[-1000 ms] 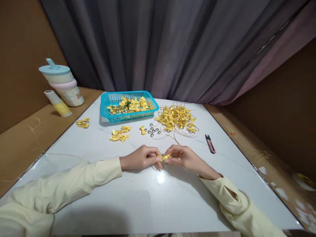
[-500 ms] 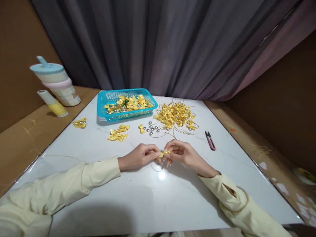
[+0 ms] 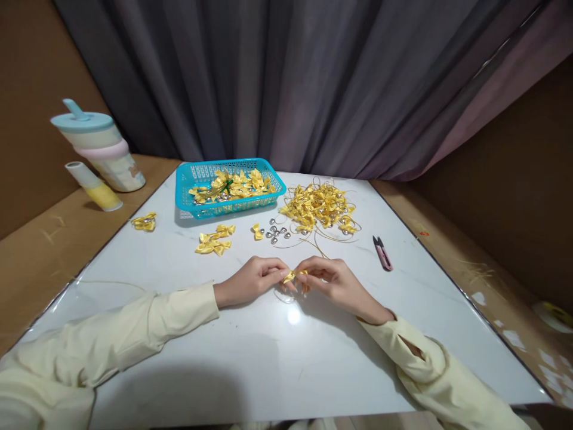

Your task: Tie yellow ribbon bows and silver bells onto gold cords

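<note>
Between both hands, above the white table, is a small yellow bow [image 3: 289,276]. My left hand [image 3: 257,280] pinches its left side between thumb and fingers. My right hand [image 3: 330,282] is closed on its right side, fingertips close to the left ones. A thin cord loop hangs below the fingers. Beyond the hands are silver heart-shaped beads [image 3: 274,234], a single yellow bow [image 3: 256,232] and a small group of yellow bows [image 3: 213,242]. A heap of yellow bows with cords [image 3: 317,206] lies behind my right hand.
A blue basket [image 3: 230,212] with yellow bows stands at the back of the white table [image 3: 268,370]. Small snips [image 3: 382,254] lie at the right. More bows [image 3: 144,221] lie at the left, near a tumbler [image 3: 105,149] and a yellow-and-white tube [image 3: 95,188].
The fingers of my right hand have shifted slightly around the bow, and more of its left half shows. Both hands stay close together.
</note>
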`<state>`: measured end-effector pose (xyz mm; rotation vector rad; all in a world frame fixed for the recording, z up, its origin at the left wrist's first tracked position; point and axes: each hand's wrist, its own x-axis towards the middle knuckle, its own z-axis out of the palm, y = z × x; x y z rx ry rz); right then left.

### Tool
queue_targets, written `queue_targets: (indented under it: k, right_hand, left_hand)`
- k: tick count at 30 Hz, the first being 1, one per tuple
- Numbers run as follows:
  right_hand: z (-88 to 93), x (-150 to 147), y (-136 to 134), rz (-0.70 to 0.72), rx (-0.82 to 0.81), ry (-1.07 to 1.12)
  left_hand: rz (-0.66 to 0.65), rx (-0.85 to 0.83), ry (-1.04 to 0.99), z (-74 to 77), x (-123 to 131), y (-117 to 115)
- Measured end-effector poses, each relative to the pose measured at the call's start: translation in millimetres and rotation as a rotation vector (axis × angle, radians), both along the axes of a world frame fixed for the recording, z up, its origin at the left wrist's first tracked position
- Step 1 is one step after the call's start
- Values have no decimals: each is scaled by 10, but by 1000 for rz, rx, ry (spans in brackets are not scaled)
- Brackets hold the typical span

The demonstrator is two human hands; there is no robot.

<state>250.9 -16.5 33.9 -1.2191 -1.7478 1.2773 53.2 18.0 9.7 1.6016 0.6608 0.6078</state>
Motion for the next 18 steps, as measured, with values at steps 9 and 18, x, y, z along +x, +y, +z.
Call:
queue_targets:
  k: [9, 18]
  right_hand:
    - [-3, -16, 12, -9, 8, -19]
    - [-6, -9, 11, -5, -13, -13]
  left_hand:
    - [-9, 3, 24, 20, 1, -12]
    - [11, 18, 74, 9, 16, -19]
